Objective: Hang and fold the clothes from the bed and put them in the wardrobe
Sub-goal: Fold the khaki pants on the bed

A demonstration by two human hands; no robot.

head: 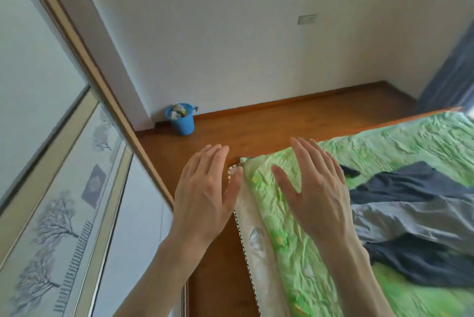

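Both hands are hovering in front of the person with fingers straight and spread, palms down, holding nothing. The left hand (205, 196) is hanging over the wooden floor (282, 116) beside the corner of the bed (295, 252), its thumb near the bed's edge. The right hand (318, 188) is hanging above the green bedspread (410, 142) near that same corner. Dark and grey clothes (415, 216) are lying crumpled on the bedspread, just to the right of the right hand. The wardrobe (64, 188), with tree-patterned sliding doors, is standing along the left. A blue bucket (181, 119) is sitting on the floor against the white wall.
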